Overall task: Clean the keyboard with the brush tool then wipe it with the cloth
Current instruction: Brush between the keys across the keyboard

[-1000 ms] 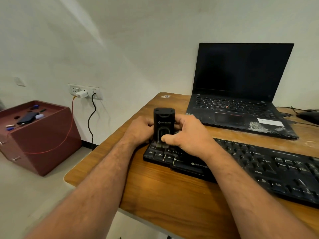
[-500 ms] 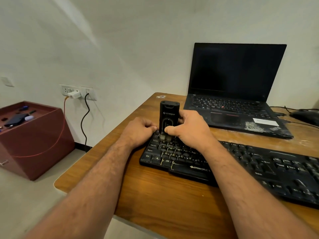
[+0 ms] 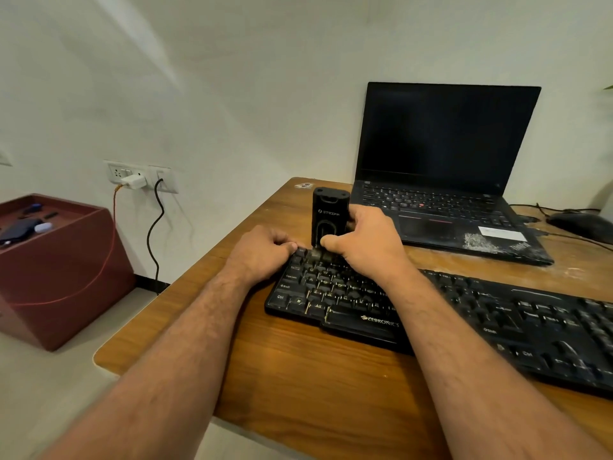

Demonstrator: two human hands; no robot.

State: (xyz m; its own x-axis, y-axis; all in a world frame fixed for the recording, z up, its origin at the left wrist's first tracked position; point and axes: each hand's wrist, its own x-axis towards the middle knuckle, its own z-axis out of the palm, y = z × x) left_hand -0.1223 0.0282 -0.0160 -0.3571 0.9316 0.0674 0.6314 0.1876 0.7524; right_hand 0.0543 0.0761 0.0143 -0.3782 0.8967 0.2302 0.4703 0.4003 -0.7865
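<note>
— Since the frame a second back, both hands and the brush tool [image 3: 330, 216] have travelled up the keyboard [image 3: 464, 313], from its lower key rows to its far left corner.

— Head view, then: what room is there around that keyboard?

— Its left end lies near the table's [image 3: 298, 386] left edge, with a strip of bare wood between. Bare wood also runs between the keyboard's near edge and the table's front edge. Behind the keyboard sits an open laptop [image 3: 444, 180], apart from it by a narrow band of wood.

— And the hands?

— The right hand [image 3: 366, 242] curls round the brush tool's lower part, holding it upright on the top key row. The left hand [image 3: 262, 252] has its fingers curled at the keyboard's far left corner; whether it grips the frame I cannot tell.

— How does the tool look?

— Black, boxy, with pale lettering on its face; its bristles are hidden. The keyboard's keys look dusty beneath it.
</note>
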